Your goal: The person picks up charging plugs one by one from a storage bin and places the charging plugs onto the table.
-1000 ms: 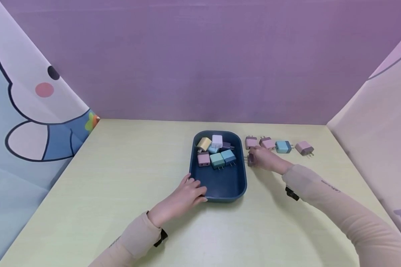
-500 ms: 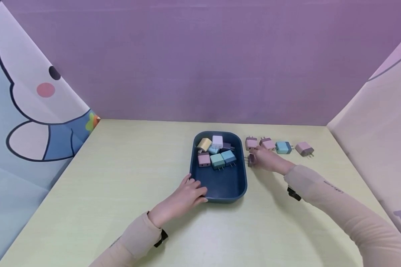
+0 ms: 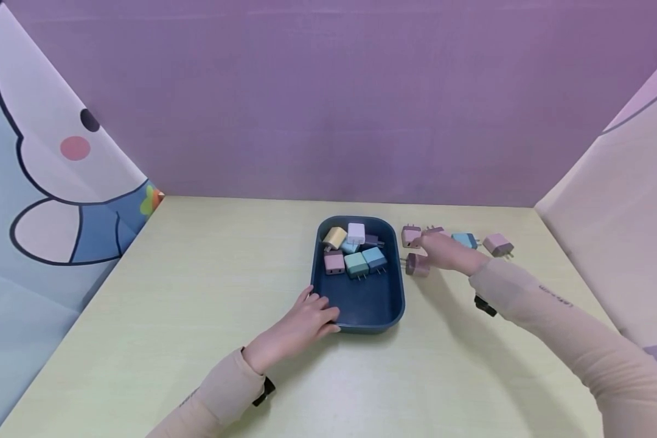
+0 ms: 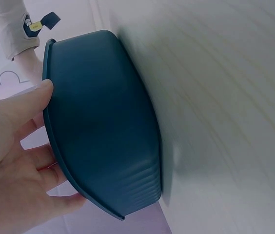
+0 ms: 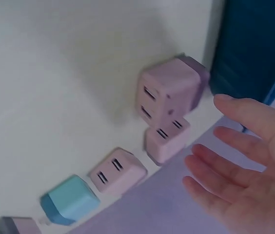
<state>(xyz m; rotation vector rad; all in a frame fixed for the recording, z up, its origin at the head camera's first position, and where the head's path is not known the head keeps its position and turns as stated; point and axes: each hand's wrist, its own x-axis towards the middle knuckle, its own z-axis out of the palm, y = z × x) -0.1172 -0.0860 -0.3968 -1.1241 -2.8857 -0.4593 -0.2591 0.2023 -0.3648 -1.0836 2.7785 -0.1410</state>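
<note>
My left hand [image 3: 302,322] grips the rim of a dark blue tray [image 3: 361,307] at its near left corner. In the left wrist view the thumb [image 4: 32,100] lies at the rim, with the other fingertips partly hidden behind it. My right hand [image 3: 443,250] is just right of the tray with nothing in it, its fingers apart and relaxed in the right wrist view. Close below it lies a pink and purple plug charger [image 3: 418,265], prongs toward the tray. Behind the hand are two more pink chargers [image 3: 410,236], one partly covered by it.
Inside the tray sit several chargers: a yellow one [image 3: 335,238], a white one [image 3: 356,233], a green one [image 3: 356,264], a blue one [image 3: 375,258] and others. A light blue charger [image 3: 463,239] and another pink one [image 3: 498,244] lie farther right. A purple wall [image 3: 328,121] rises behind the table.
My right hand has let go of the pink and purple charger beside the tray and moved slightly up and right, uncovering it. My left hand keeps its place on the tray.
</note>
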